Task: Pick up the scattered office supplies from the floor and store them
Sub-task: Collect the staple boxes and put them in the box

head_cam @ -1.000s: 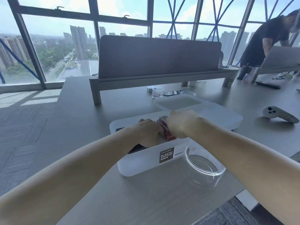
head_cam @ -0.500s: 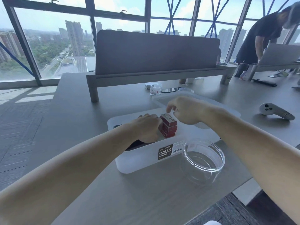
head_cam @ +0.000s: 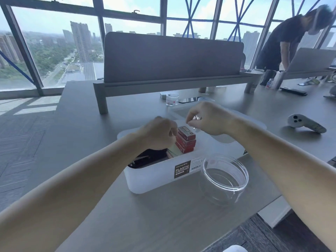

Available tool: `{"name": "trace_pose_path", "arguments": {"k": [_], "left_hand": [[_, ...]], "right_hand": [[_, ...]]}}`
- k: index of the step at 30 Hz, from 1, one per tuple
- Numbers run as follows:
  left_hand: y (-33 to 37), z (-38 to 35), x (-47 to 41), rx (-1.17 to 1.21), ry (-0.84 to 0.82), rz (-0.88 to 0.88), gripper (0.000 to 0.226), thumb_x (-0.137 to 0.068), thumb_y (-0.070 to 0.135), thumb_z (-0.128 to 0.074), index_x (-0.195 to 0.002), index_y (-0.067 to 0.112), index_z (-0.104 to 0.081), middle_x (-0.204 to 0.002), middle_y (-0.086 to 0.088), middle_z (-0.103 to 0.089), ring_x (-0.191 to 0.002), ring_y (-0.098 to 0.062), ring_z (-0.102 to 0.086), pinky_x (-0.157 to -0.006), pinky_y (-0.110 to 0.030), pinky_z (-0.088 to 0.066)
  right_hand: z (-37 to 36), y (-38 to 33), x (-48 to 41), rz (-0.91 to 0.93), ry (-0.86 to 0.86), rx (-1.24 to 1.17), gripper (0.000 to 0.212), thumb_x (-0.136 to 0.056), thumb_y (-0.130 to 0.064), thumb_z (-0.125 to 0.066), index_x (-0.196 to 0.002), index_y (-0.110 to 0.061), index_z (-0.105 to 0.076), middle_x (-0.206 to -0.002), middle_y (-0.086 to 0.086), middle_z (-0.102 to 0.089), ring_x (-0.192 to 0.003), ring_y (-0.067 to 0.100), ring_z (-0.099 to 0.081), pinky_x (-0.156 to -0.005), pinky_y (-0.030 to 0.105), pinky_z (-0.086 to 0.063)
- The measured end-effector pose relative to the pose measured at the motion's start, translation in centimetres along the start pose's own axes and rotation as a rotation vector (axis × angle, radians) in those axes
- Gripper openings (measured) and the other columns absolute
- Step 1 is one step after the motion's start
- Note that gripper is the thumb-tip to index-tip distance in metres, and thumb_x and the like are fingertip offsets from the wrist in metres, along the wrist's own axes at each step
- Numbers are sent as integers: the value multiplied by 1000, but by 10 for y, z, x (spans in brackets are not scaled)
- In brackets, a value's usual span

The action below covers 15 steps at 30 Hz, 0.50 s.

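So left hand [head_cam: 160, 133] grip is curled shut against red boxes [head_cam: 185, 139] in the bin [head_cam: 154, 177]; right hand [head_cam: 209, 119] pinches something small, clear just above them.

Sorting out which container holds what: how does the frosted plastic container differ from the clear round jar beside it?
The plastic container is rectangular, frosted and labelled; the clear round jar is see-through. The container holds red boxes; the jar looks empty. Both stand open on the desk.

stacked boxes [head_cam: 186, 140] in the container [head_cam: 160, 176]; jar [head_cam: 225, 179] just right of it, on the desk [head_cam: 101, 211].
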State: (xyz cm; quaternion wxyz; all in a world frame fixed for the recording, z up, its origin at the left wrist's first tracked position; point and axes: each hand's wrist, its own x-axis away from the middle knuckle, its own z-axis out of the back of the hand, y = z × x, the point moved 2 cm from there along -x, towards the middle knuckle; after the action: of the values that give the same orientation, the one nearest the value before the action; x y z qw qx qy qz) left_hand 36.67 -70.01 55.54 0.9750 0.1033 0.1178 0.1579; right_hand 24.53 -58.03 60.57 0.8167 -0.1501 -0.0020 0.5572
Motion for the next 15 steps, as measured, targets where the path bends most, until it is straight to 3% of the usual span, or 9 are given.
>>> {"name": "trace_pose_path", "arguments": {"k": [3,7,10,15], "left_hand": [[-9,15,15,-69,-44,11,20,-96,30,-55,-113,27,-65,-110,9,-60,-103,-13,-52,-82,-29,-42],[-23,24,45,-146,-4,22,23,-96,34,-50,-115,35,-64,-120,7,-57,-114,-18,-46,-92,-35,-36],[-35,21,60,-107,87,105,23,-94,36,-53,-114,36,-64,-126,7,-53,-124,-21,-37,-99,-37,-32],[-49,11,67,137,199,365,38,-91,39,-56,-128,32,-51,-140,2,-40,-132,-21,-32,-100,-34,-34]], "right_hand": [[2,-5,0,9,-34,-86,5,-88,-28,-72,-90,-26,-76,-88,-7,-67,-82,12,-64,-67,24,-47],[-6,-20,-5,33,-115,-114,22,-78,-33,-82,-95,-21,-76,-89,-10,-65,-81,7,-62,-60,18,-49],[-19,-33,-11,109,-203,-25,25,-79,-26,-82,-101,-19,-71,-83,-14,-60,-78,9,-61,-54,10,-44],[-45,-44,-22,299,-222,301,12,-87,-28,-72,-90,-26,-61,-94,-13,-53,-96,16,-54,-79,31,-46]]}}
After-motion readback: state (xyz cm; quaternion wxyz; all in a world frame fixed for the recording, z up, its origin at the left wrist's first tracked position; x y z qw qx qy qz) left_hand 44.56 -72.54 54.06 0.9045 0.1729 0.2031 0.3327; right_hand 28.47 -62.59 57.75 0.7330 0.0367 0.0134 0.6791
